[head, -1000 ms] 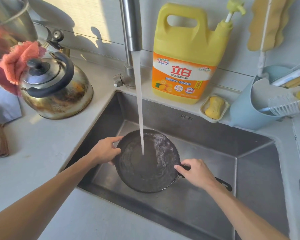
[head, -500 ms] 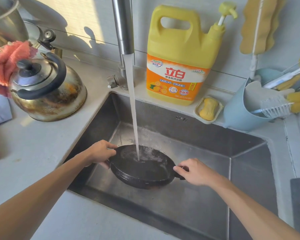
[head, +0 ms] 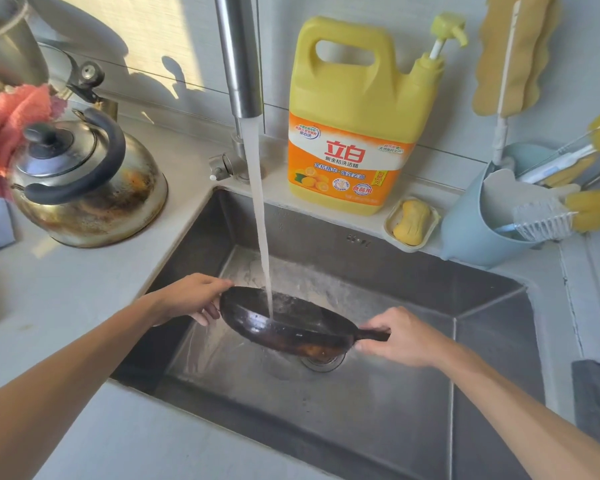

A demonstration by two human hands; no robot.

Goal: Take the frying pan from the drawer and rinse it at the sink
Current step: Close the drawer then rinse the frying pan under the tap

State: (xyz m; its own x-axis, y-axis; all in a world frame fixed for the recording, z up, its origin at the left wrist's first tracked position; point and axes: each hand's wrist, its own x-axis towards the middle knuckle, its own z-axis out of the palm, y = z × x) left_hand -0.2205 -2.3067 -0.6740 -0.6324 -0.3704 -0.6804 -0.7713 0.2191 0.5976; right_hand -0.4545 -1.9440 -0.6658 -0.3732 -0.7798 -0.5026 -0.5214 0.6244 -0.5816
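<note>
A dark, round frying pan (head: 288,323) with a blackened underside is held over the stainless-steel sink (head: 482,306) in the lower middle of the frame, tilted so that its near edge drops and its inner face turns away from the camera. The left hand (head: 191,299) has its grip clenched on the pan's left rim, thumb on top and fingers curled beneath. The right hand (head: 399,337) has its grip grasping the short dark handle (head: 374,336) at the pan's right end. A white stream of water (head: 260,220) falls from the brushed-metal tap spout (head: 239,53) at the top centre and strikes the pan's inner face; water runs off the lower left edge into the basin. The round drain (head: 323,362) shows just below the pan.

On the pale tabletop (head: 66,289), at the left of the frame, stands a tarnished steel kettle (head: 90,188) with a black handle, a coral-pink cloth (head: 7,126) beside it. Behind the sink stands a large yellow detergent jug (head: 357,116) with an orange label, and just right of it a yellow soap bar (head: 411,221) lies in a small dish. A light-blue holder (head: 471,223) with brushes sits at the right.
</note>
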